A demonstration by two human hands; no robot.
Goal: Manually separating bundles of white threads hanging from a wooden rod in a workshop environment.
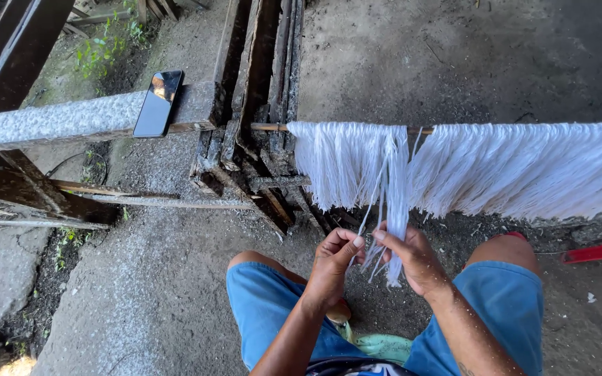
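Observation:
A curtain of white threads [510, 170] hangs from a thin horizontal wooden rod [269, 127] in front of me. One narrow bunch of threads [393, 202] is drawn down out of the gap in the curtain. My left hand [332, 268] pinches a few strands of that bunch between thumb and fingers. My right hand [416, 259] grips the rest of the same bunch just beside it, its loose ends hanging below. My knees in blue shorts [266, 306] sit under both hands.
A dark smartphone [158, 103] lies on a grey concrete-topped beam [50, 122] at the left. Dark weathered timbers [259, 104] hold the rod's left end. Red plastic pieces [597, 252] lie at the right on the concrete floor [148, 278]. A green sandal [381, 345] shows between my legs.

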